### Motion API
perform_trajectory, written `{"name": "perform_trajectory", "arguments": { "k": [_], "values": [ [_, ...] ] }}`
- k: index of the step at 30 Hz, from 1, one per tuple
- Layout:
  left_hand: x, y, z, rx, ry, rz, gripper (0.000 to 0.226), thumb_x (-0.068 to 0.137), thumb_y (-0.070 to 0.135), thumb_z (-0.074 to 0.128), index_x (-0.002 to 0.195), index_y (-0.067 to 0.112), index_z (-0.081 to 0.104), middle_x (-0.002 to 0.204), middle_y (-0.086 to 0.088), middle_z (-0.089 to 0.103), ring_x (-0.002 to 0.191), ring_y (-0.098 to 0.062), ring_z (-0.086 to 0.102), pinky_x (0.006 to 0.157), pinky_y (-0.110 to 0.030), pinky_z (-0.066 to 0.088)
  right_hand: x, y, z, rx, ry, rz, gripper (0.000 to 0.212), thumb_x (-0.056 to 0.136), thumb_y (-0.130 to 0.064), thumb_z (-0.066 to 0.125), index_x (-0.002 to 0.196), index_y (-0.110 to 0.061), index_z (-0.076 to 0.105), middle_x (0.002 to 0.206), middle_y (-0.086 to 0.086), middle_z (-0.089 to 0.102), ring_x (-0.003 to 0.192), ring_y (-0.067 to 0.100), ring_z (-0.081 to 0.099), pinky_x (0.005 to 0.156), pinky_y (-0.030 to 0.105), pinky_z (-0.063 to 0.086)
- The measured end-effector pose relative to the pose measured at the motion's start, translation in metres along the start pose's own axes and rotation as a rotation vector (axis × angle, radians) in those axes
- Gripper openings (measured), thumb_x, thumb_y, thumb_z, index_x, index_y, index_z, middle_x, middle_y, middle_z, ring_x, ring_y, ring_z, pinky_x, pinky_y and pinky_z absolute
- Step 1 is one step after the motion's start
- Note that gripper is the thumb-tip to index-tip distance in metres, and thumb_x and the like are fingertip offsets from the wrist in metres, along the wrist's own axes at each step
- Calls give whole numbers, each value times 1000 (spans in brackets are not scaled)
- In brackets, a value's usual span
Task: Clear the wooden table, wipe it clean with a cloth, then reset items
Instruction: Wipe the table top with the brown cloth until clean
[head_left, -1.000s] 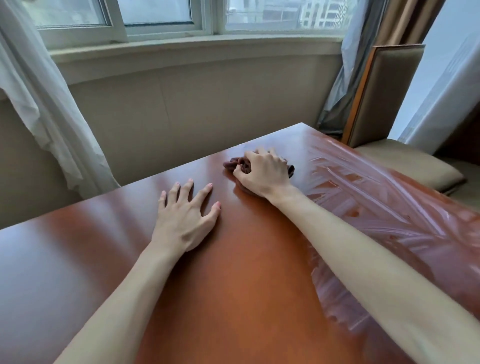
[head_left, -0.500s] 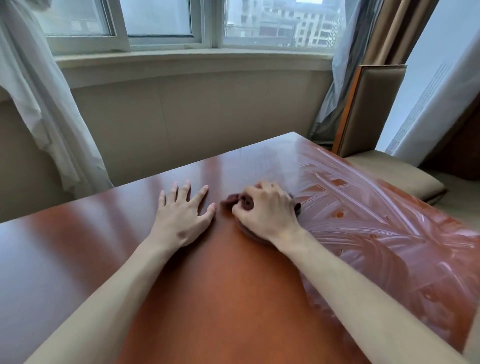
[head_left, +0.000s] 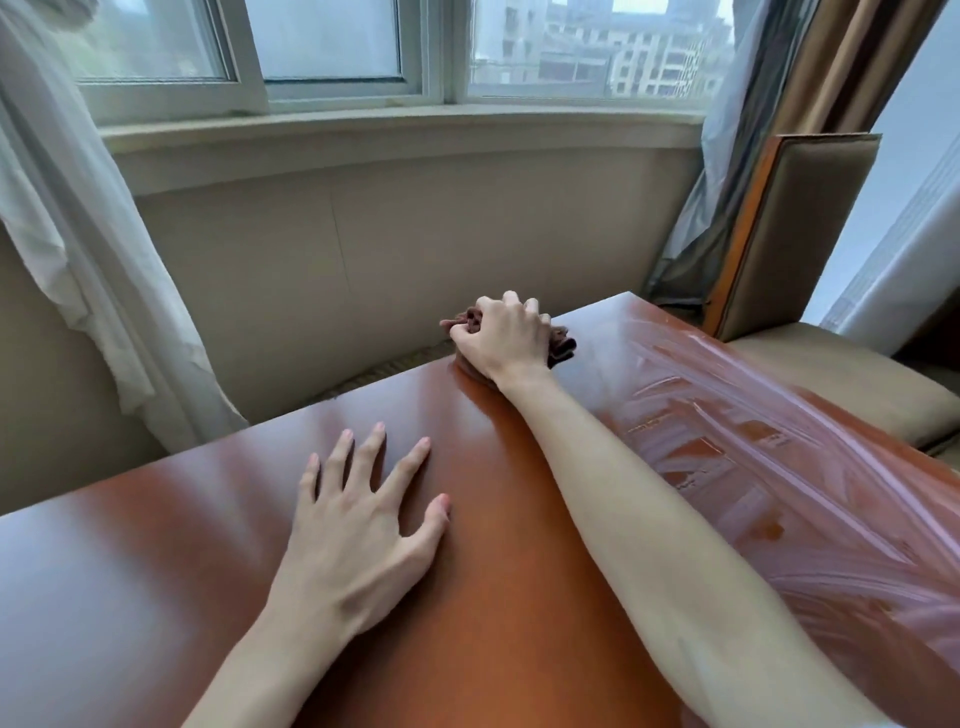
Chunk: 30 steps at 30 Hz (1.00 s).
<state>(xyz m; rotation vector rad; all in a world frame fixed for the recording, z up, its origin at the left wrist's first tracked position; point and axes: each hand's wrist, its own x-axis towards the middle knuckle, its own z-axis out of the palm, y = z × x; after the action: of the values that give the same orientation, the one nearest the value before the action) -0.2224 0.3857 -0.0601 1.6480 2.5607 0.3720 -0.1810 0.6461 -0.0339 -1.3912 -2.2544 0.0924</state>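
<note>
A lived-in room, likely a home or hotel: a polished wooden tabletop (head_left: 156, 545) by a curved bay window (head_left: 332, 47), sheer curtains (head_left: 78, 249), an upholstered chair (head_left: 810, 234), apartment blocks (head_left: 623, 57) outside.

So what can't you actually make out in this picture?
- Head view: most of the brown cloth is hidden under the right hand gripping it.
- The wooden table is cut off by the bottom and left edges.
- The chair runs past the right edge.
- The left hand covers the wood beneath it.
</note>
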Motion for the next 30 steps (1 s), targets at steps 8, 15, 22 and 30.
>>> {"name": "perform_trajectory", "arguments": {
  "k": [8,15,22,30],
  "values": [
    [-12,-37,-43,-436,103,-4,47,88,42,60,133,30,62,150,5,47,140,-13,40,114,-31,32,-85,-8,-39,197,-196,-356,30,79,-56,60,93,-31,69,93,-10,57,101,22,59,76,33,39],
    [-64,-100,-62,-157,123,-150,54,95,55,53,146,38,48,157,3,38,147,-18,28,116,-39,29,-116,-128,-6,186,-72,-223,29,80,-51,62,93,-26,72,98,3,61,99,33,57,87,41,46],
    [-92,-117,-48,-129,41,-173,58,97,62,41,152,44,35,165,0,22,154,-20,8,124,-34,10,-81,-93,-11,212,-144,-306,28,80,-53,61,94,-31,70,95,-7,60,105,26,59,82,37,46],
    [-87,-82,-43,-336,127,-122,54,101,52,43,153,37,38,164,3,27,153,-13,11,123,-33,14,-177,-77,-39,214,-89,-420,30,79,-54,56,92,-30,71,92,-9,61,93,23,58,77,33,47]
  ]
}}
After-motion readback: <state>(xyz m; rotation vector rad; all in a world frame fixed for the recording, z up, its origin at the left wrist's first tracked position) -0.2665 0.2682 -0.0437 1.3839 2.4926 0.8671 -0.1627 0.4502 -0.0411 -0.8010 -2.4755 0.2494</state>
